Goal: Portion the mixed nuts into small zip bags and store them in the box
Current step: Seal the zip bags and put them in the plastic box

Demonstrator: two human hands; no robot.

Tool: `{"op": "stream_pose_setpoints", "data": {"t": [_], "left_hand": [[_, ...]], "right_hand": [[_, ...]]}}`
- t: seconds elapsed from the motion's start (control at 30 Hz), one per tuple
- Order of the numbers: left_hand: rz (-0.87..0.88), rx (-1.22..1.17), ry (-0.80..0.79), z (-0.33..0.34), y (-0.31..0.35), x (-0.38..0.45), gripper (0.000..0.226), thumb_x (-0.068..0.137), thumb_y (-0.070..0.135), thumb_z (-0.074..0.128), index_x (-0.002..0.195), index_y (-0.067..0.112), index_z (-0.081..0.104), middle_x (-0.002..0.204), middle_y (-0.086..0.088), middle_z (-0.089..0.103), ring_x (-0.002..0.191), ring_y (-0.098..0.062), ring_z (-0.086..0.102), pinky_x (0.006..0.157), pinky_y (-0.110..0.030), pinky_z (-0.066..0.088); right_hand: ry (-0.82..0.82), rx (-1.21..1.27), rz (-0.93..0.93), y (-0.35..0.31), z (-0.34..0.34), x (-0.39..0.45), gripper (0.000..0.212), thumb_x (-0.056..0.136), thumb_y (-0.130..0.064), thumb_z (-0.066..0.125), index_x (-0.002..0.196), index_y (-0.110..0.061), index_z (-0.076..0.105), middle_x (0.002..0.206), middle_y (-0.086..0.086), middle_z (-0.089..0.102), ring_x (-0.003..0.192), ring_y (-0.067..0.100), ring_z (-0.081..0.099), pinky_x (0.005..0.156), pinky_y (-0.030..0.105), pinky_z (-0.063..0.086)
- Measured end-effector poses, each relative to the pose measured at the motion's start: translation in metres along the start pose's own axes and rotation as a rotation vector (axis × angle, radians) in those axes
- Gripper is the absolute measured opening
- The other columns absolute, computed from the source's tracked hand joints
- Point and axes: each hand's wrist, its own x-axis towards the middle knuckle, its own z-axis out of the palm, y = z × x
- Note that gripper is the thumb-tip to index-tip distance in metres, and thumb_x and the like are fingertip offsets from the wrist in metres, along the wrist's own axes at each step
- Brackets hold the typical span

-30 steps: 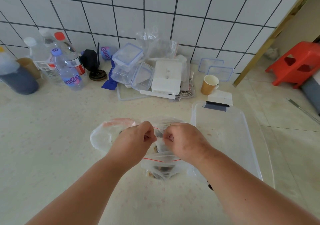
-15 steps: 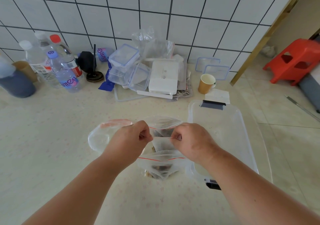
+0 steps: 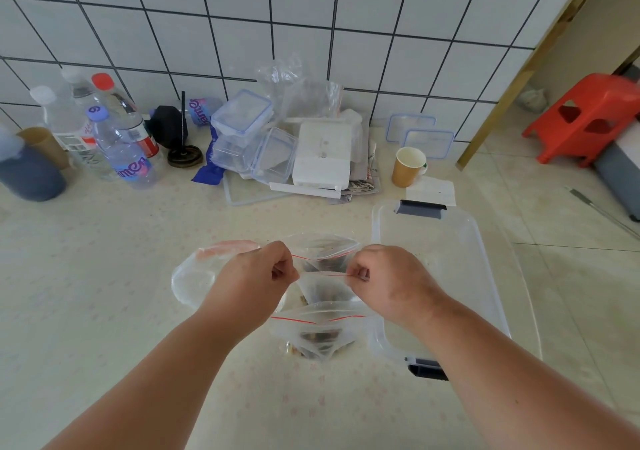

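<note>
- The left hand (image 3: 254, 278) pinches the left end of a zip bag (image 3: 323, 280) at its red-lined top edge, fingers curled.
- The right hand (image 3: 389, 281) pinches the right end of the same edge, so the bag's mouth stretches between the two hands, above the counter (image 3: 104, 276).
- Dark nuts (image 3: 323, 292) show through the bag below the hands.
- A second bag (image 3: 317, 333) with nuts lies just below and nearer the person, touching the counter.
- The clear box (image 3: 446, 262) sits just right of the right hand, with dark latches at its far and near ends.
- A clear round lid or bowl (image 3: 194, 276) lies behind the left hand; which one I cannot tell.
- Bottles (image 3: 117, 145), containers (image 3: 242, 127) and a paper cup (image 3: 408, 165) stand along the tiled wall.
</note>
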Motion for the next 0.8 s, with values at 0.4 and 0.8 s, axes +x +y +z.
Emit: {"op": "stream_pose_setpoints", "data": {"t": [0.4,0.8], "left_hand": [[0.068,0.028,0.050,-0.002,-0.002,0.000,0.033,0.085,0.016,0.079,0.068,0.030,0.054,0.089,0.034,0.063,0.087,-0.001,0.060,0.061,-0.011,0.045],[0.096,0.087,0.107,-0.005,0.006,-0.004,0.037,0.081,0.011,0.082,0.063,0.030,0.055,0.087,0.042,0.060,0.084,0.016,0.055,0.063,0.003,0.036]], "right_hand": [[0.025,-0.010,-0.073,0.020,-0.001,-0.007,0.012,0.088,-0.025,0.066,0.080,-0.024,0.075,0.066,-0.021,0.049,0.065,0.000,0.050,0.058,0.008,0.030],[0.019,-0.011,-0.074,0.023,-0.008,-0.009,0.013,0.092,-0.024,0.062,0.084,-0.021,0.073,0.075,-0.015,0.057,0.075,0.011,0.057,0.066,0.021,0.041]]}}
